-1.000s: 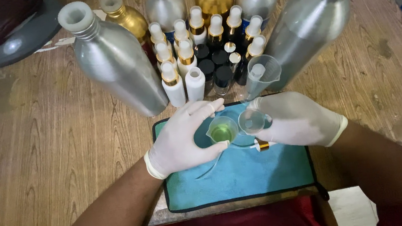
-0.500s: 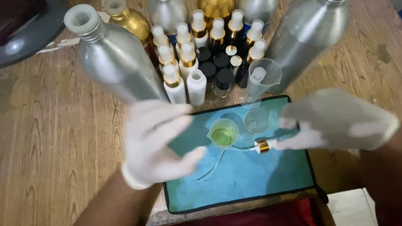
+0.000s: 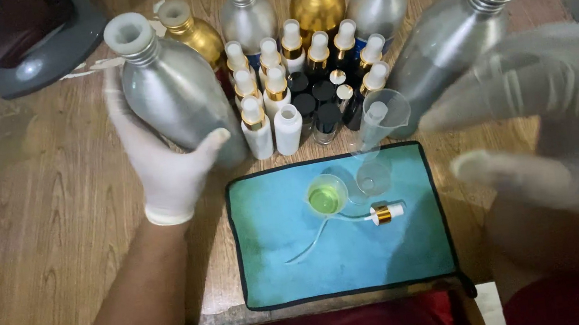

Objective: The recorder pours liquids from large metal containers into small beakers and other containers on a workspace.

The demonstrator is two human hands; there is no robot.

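From the head view, our left hand (image 3: 165, 170) has its fingers (image 3: 119, 109) wrapped around the back of the big silver bottle (image 3: 171, 96) on the left, with the thumb hooked across the front of its lower body; the bottle leans on the bench (image 3: 40, 246), its open neck tipped up and away from the fingertips. Our right hand (image 3: 550, 113) hangs blurred in the air with fingers (image 3: 483, 99) spread and holding nothing, just in front of the second big silver bottle (image 3: 446, 46).

We judge the main risk to be the left bottle. It has no cap, and just past the thumb stands a tight cluster of small spray bottles (image 3: 260, 126). A swing toward them could knock several over, and a steep tilt could spill whatever is inside. Below the right fingertips, the clear measuring cup (image 3: 382, 120) and the small cup of yellow-green liquid (image 3: 327, 196) stand on the teal mat (image 3: 272, 272); a careless sweep of that hand could upset either. The loose gold-collared spray pump (image 3: 383, 213) with its thin dip tube lies near them and could roll.

Counting what we can see:
- two large leaning silver bottles
- four upright bottles in the back row, two silver and two gold
- roughly a dozen small spray bottles, with a few dark-capped ones among them too crowded to count surely
- one measuring cup
- one filled cup
- one pump
- one mat
- one grey device (image 3: 26, 40) beyond the left fingers
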